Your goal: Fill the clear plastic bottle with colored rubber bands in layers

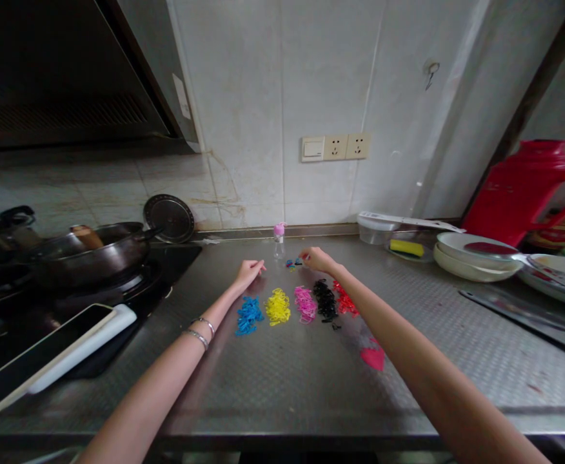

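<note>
My left hand (249, 272) rests on the metal counter with its fingers loosely stretched and apart, holding nothing that I can see. It lies just beyond the blue pile of small rubber bands (249, 315). My right hand (317, 259) has its fingertips pinched together at a little mixed-colour group of bands (290, 263); what is between them is too small to make out. Nearer to me lie heaps of yellow bands (277, 307), pink bands (305, 304), black bands (326, 301) and red bands (345, 300), the last partly covered by my right forearm. A small clear bottle with a pink top (279, 233) stands by the wall.
A pink-red heart-shaped piece (373, 358) lies beside my right forearm. At left are a stove with a pan (93, 258) and a phone on a white stand (55, 354). Bowls (476, 258), a yellow sponge (407, 248), a knife (529, 322) and a red thermos (524, 193) occupy the right.
</note>
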